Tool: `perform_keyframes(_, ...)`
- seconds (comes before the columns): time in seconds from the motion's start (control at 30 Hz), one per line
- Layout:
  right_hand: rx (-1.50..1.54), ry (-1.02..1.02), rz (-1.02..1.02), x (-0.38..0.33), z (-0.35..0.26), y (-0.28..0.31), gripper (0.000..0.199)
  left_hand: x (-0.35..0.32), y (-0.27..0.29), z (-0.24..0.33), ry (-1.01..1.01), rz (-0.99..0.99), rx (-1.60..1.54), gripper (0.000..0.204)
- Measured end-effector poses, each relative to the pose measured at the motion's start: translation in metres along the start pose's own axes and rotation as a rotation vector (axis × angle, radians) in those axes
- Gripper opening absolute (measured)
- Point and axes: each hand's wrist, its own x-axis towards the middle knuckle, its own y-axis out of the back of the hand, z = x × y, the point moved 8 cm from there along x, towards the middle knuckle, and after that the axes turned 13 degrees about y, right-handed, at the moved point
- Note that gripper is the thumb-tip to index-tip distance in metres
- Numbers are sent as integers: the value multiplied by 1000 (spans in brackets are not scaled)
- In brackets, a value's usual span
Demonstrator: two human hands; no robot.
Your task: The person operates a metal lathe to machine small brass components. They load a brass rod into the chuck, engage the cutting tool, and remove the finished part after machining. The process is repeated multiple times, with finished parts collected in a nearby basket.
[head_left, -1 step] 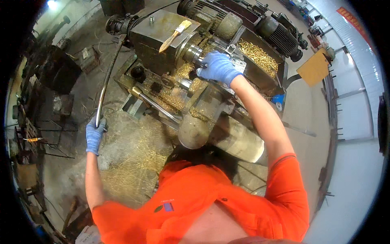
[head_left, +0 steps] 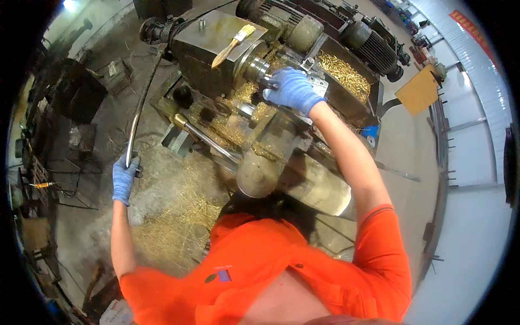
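Note:
A long metal lever (head_left: 138, 108) slants down from the left end of a lathe-like machine (head_left: 208, 46). My left hand (head_left: 124, 176), in a blue knit glove, is closed around the lever's lower end. In a matching glove, my right hand (head_left: 295, 91) reaches over the machine with its fingers curled beside the shiny round chuck (head_left: 257, 70). Whatever those fingers grip is hidden behind the glove. Right beside that hand is a metal tool block (head_left: 318, 84). A wood-handled brush (head_left: 233, 46) with pale bristles lies on the machine's top cover.
Small brass-coloured pieces fill a metal tray (head_left: 346, 78) right of my right hand. Brass chips (head_left: 230, 130) coat the machine bed and the floor. A polished bar handle (head_left: 211, 141) and a rounded housing (head_left: 259, 172) jut toward me. Electric motors (head_left: 374, 46) stand behind.
My left hand and the lever's lower end have shifted slightly to the left. My right hand stays by the chuck, almost unmoved.

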Motion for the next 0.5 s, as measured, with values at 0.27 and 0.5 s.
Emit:
perform_keyframes(0.27, -5, 62, 83, -1, 1, -5, 46, 1, 4, -2, -78, 94, 29, 21)
perform_keyframes(0.5, -6, 110, 68, -5, -9, 3, 49, 7, 10, -7, -60, 123, 70, 19)
